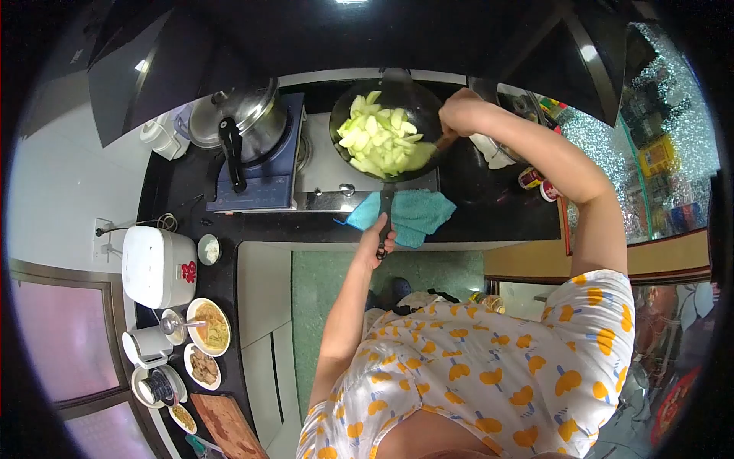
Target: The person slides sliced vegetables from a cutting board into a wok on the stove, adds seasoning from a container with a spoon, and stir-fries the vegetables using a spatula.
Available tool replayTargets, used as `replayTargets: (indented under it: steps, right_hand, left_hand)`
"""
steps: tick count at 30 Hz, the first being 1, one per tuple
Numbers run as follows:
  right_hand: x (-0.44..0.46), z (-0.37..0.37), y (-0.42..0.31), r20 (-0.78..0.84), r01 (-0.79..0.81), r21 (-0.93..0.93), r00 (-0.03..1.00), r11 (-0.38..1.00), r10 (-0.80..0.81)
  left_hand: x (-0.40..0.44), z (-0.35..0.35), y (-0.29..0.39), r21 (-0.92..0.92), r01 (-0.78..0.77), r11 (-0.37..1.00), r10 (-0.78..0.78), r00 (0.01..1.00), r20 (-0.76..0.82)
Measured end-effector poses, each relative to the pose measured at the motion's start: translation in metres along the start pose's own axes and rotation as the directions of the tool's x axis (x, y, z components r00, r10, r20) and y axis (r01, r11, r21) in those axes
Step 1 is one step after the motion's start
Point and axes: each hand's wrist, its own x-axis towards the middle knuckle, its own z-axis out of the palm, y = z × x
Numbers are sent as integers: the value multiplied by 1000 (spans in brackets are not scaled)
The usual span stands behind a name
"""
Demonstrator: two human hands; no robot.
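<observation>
A dark wok (430,103) sits on the stove (321,172) with pale green vegetable pieces (382,138) inside, heaped toward its left side. My left hand (376,243) is closed around the wok's long black handle (386,206). At the wok's right rim my right hand (463,113) grips a spatula (442,143) that looks brown and wooden; its lower end reaches in among the vegetables, and its blade is hard to make out. A turquoise cloth (417,216) lies over the counter's front edge, beneath the handle.
Left of the wok, a pressure cooker (256,115) stands on a blue induction cooker (252,187). A white rice cooker (159,266), plates of food (205,367) and a wooden cutting board (225,424) line the left counter. Jars (529,178) stand at the right.
</observation>
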Motion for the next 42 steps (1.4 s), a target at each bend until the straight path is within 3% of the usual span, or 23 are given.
replayTargets:
  steps: [2, 6, 8, 9, 10, 12, 14, 15, 18, 22, 24, 26, 28, 31, 34, 38, 40, 42]
  right_hand:
    - [-4, -8, -4, 242, 54, 68, 968, 996, -69]
    - [36, 42, -42, -87, 31, -90, 995, 995, -39]
    - [56, 52, -50, -166, -85, 2, 982, 996, 84]
    - [62, 55, -50, -199, -139, 53, 969, 989, 147]
    - [58, 46, -40, -202, -190, 217, 951, 958, 234]
    - [49, 25, -8, 38, -248, 489, 964, 836, 263]
    - [43, 31, 22, 102, -256, 714, 959, 652, 265]
    - [33, 28, 30, 115, -269, 742, 953, 614, 279]
    - [2, 13, 32, 169, -262, 671, 965, 694, 202]
    - [-34, -37, -14, 252, -73, 422, 967, 904, -40]
    - [-14, -39, -40, 188, 19, 277, 979, 961, -74]
    - [27, -28, -63, -35, 135, 285, 991, 949, -130]
    - [74, -16, -81, -302, 98, 165, 952, 981, -44]
    - [127, -16, -81, -411, -145, 128, 893, 981, 185]
    - [140, -11, -46, -297, -276, 398, 864, 875, 408]
    - [95, -18, -20, 146, -345, 564, 936, 750, 321]
    - [59, -40, -14, 193, -352, 482, 936, 802, 295]
    - [30, -57, -10, 170, -235, 480, 970, 845, 173]
  left_hand:
    - [0, 0, -2, -6, 1, 1000, -1, 1000, -1]
    - [-2, 2, 0, 10, 1, 1000, -1, 1000, -5]
    - [-2, 2, 0, 12, 1, 1000, -1, 1000, 1]
    - [-1, 1, 0, 12, -2, 1000, 2, 1000, 6]
    - [0, -1, 0, 13, -6, 1000, 6, 1000, 12]
    - [1, -2, -2, -1, -10, 1000, 10, 1000, 11]
    - [3, -2, -2, -25, -17, 1000, 17, 1000, 1]
    - [3, -1, -2, -24, -14, 1000, 14, 1000, 0]
    - [-1, 3, 0, -14, -21, 1000, 21, 1000, -9]
    - [-4, 8, 0, -2, -30, 1000, 30, 999, -27]
    - [-4, 8, 0, -6, -25, 1000, 25, 999, -26]
    - [-4, 7, 0, -11, -21, 1000, 20, 999, -26]
    - [-5, 7, 0, 12, -23, 1000, 24, 999, -27]
    - [-3, 4, 0, 16, -31, 999, 31, 999, -19]
    - [-2, 3, -3, 15, -30, 999, 30, 999, -16]
    - [-2, 4, -2, 27, -34, 999, 34, 999, -23]
    - [-1, 2, -2, 33, -35, 999, 36, 999, -20]
    - [1, 2, -3, 31, -30, 999, 31, 999, -20]
